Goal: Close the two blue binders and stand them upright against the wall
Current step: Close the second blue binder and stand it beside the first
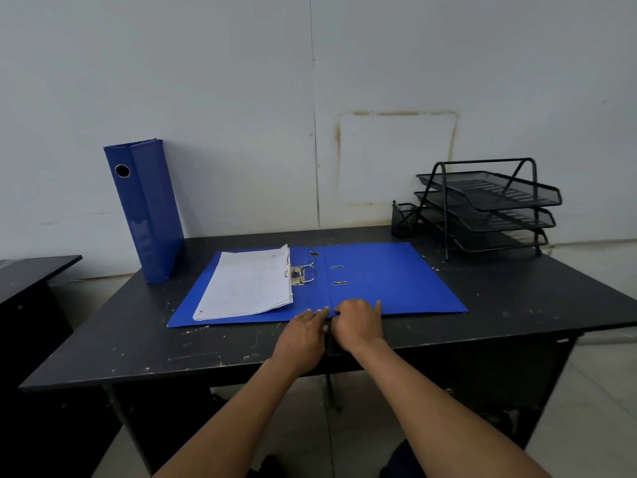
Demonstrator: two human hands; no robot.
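One blue binder stands shut and upright against the wall at the table's back left. The second blue binder lies open flat in the middle of the table, a stack of white paper on its left half beside the metal ring clip. My left hand and my right hand lie side by side at the binder's near edge by the spine, fingers resting on the cover. I cannot tell whether the fingers hook under the edge.
A black mesh three-tier letter tray with a small mesh holder stands at the back right. The black table is scuffed with white flecks. A second dark desk stands to the left.
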